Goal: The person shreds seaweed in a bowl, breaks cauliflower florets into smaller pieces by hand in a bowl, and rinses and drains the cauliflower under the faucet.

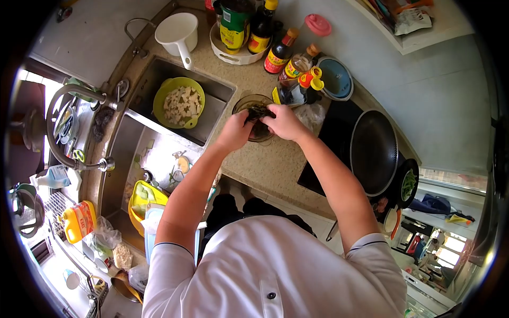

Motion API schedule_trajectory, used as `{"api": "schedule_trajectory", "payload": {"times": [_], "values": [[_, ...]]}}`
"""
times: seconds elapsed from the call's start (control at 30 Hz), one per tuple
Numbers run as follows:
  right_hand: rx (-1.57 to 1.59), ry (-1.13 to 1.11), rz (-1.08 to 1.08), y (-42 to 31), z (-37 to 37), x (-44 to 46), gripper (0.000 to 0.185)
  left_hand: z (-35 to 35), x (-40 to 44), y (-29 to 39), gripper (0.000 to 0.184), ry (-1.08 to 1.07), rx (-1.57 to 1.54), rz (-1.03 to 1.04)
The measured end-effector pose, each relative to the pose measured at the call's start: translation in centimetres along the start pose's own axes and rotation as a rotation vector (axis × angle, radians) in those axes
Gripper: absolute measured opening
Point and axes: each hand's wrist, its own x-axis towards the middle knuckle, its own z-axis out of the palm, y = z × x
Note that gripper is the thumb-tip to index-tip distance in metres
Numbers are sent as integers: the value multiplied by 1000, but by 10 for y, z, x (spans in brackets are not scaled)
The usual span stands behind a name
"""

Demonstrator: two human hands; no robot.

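Over a clear brownish glass bowl point(248, 99) on the counter, my left hand point(235, 131) and my right hand point(286, 123) are closed on a dark, stringy, leafy clump point(259, 112). The fingers of both hands meet the clump from either side. More dark material seems to lie inside the bowl, partly covered by my hands; its exact kind does not show. A crumpled clear plastic bag point(310, 115) rests just right of the bowl. Left of it, a green colander point(197, 87) with white diced pieces point(183, 105) sits in the sink.
Sauce bottles point(279, 53) and a blue bowl point(336, 78) stand behind my hands. A white dipper point(177, 33) is at the back left. To the right are a black cooktop point(337, 123), a large wok point(374, 153) and a pan of green vegetables point(408, 184). The faucet point(53, 119) arches over the sink.
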Motion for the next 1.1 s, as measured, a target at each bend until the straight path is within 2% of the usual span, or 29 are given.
{"api": "schedule_trajectory", "payload": {"times": [0.03,0.1,0.13,0.2,0.23,0.3,0.43,0.5,0.53,0.6,0.63,0.73,0.8,0.83,0.9,0.93,1.0,1.1], "values": [[2,-5,3,3,-1,1,16,-1,1,-5,7,1,-2,-6],[-130,50,-169,8,-3,5,17,-4,6,-10,11,31,169,117],[-129,49,-166,9,-4,6,17,-5,8,-9,11,29,169,115],[-40,60,-133,9,-4,6,18,-5,8,-3,13,127,301,236],[-49,60,-84,7,-5,4,24,-5,8,0,13,127,300,232],[-52,65,-96,6,-4,2,20,-2,8,5,14,128,250,99],[-41,115,-111,7,3,-3,16,7,17,-5,13,208,220,66],[-17,138,-108,4,7,-9,19,11,18,0,15,241,103,-100],[7,166,-104,3,9,-11,24,11,18,5,15,243,103,-102],[-17,169,-114,11,13,-11,23,9,19,13,14,190,-149,-337],[-40,174,-126,14,15,-11,23,9,21,10,14,190,-149,-337],[119,146,-99,9,16,-19,22,14,35,-18,14,197,-154,-292],[183,161,-90,12,18,-21,22,20,44,-40,18,275,44,-55],[248,177,-83,13,18,-22,22,23,46,-46,18,277,43,-54],[254,168,-67,17,14,-24,21,29,50,-51,24,388,135,197],[263,162,-46,18,13,-26,21,27,43,-33,24,389,134,195],[314,150,-58,17,13,-28,20,20,35,-2,27,197,-299,-266],[408,130,-58,13,13,-31,16,23,38,-7,30,181,-386,-321]]}}
